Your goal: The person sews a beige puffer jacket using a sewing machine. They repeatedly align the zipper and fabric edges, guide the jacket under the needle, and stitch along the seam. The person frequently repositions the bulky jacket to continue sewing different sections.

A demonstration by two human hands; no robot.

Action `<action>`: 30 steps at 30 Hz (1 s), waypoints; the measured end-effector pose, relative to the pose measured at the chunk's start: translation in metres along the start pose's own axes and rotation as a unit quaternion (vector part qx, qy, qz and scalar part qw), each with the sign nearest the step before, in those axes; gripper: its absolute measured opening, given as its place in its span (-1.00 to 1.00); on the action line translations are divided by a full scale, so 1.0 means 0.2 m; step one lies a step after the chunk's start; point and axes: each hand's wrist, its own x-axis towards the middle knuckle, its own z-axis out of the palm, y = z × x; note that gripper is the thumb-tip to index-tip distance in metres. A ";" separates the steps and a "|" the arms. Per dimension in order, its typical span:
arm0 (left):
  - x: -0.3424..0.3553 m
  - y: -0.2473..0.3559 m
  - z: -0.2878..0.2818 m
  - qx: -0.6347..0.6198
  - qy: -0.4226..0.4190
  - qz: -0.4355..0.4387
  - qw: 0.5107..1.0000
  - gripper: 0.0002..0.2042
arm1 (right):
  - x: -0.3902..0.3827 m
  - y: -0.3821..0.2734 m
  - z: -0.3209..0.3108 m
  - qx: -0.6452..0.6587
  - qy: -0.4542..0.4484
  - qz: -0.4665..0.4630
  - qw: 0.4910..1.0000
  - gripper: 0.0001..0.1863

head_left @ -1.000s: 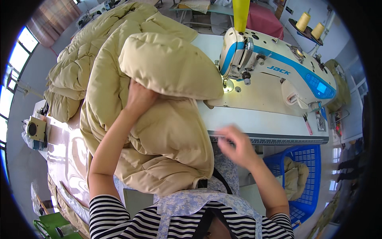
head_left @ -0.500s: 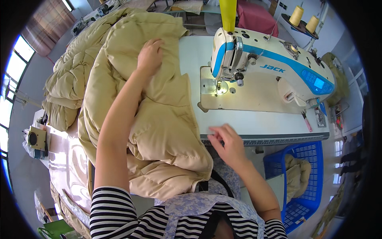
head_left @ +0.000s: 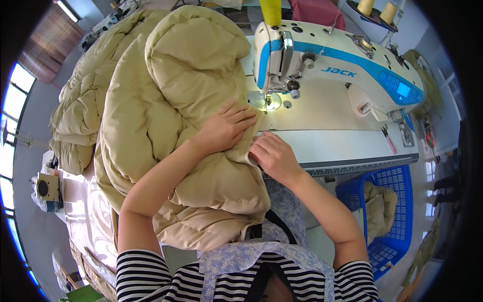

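Observation:
A padded beige garment (head_left: 191, 70), puffy and quilted, covers the left side of the sewing table and hangs over its front edge onto my lap. My left hand (head_left: 226, 127) lies on it, palm down with fingers stretched toward the garment's right edge. Close beside it, my right hand (head_left: 274, 157) has its fingers curled round that edge, where a zipper-like trim shows; its fingertips are partly hidden. Just beyond both hands stands a white and blue sewing machine (head_left: 322, 65), its lit needle plate (head_left: 269, 102) close to the garment's edge.
Pink-handled snips (head_left: 389, 141) lie on the table's right part. A blue basket (head_left: 405, 201) with beige padded pieces (head_left: 377, 211) stands below on the right. Thread cones (head_left: 388, 12) are at the upper right. More padded material (head_left: 83, 100) is heaped at the left.
My left hand has come nearer and to the right across the garment. The garment's far part has bunched up and shifted right. My right hand has moved up and taken hold of its edge.

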 end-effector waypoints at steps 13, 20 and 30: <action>0.15 -0.02 0.06 -0.009 -0.024 -0.147 0.989 -0.56 | -0.05 0.16 -0.11 0.033 0.018 0.031 0.999 -0.82; 0.18 0.08 0.16 0.040 0.043 -0.192 0.980 -0.55 | -0.04 0.22 -0.10 -0.048 0.015 0.051 0.997 -0.73; 0.28 0.00 -0.01 0.013 -0.050 -0.248 0.967 -0.56 | -0.04 0.25 -0.07 -0.051 -0.005 0.073 0.996 -0.61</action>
